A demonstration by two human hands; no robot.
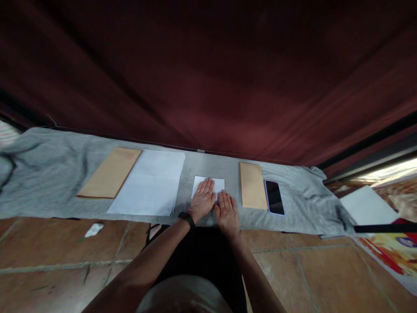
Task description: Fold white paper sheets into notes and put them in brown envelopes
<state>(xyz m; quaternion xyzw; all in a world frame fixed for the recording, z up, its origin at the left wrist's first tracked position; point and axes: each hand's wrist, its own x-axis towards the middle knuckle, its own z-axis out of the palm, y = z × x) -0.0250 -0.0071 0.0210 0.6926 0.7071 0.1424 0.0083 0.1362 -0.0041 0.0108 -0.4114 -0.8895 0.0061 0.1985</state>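
Note:
A small white folded sheet of paper [219, 184] lies on the grey cloth in front of me. My left hand [203, 199] rests flat on top of it, fingers stretched out and together, with a dark band on the wrist. Beside it, my right hand [227, 212] lies flat with its fingertips at the sheet's lower right edge, fingers extended. Left of my hands is a stack of larger white paper sheets [151, 182]. To the right lies a brown envelope [253, 186].
More brown envelopes [110, 173] lie left of the white stack. A phone [274, 197] sits right of the single envelope. The grey cloth [306, 195] covers a narrow surface against a dark red curtain [208, 87]. A crumpled white scrap [94, 229] is on the tiled floor [280, 269].

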